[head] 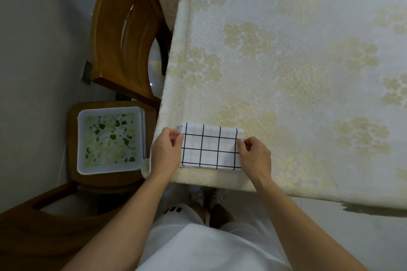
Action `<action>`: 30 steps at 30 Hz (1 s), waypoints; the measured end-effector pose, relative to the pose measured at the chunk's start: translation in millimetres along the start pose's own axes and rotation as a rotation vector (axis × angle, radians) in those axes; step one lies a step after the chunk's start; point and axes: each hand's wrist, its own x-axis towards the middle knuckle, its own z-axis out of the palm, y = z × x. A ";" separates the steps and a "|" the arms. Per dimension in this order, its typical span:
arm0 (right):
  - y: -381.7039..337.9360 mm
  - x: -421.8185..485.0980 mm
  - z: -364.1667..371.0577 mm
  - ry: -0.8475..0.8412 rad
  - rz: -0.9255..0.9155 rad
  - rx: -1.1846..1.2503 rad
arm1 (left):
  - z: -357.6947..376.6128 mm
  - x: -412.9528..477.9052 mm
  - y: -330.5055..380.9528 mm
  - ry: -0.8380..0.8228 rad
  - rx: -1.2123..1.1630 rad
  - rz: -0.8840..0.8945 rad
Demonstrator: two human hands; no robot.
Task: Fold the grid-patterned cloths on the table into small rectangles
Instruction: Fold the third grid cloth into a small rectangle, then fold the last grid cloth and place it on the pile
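Nearest me, my left hand (166, 149) pinches the left edge of the black-and-white grid-patterned cloth (209, 149). My right hand (255, 156) pinches its right edge with curled fingers. The cloth lies folded into a rectangle at the near left corner of the table (286, 50). To its left, a leaf-print stack (110, 141) sits on a wooden seat (72, 138), with a wooden chair (123, 28) beyond.
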 end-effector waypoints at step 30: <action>22.2 -45.5 -86.1 0.406 -0.505 -0.447 | 25.6 -59.9 100.4 0.085 0.568 0.910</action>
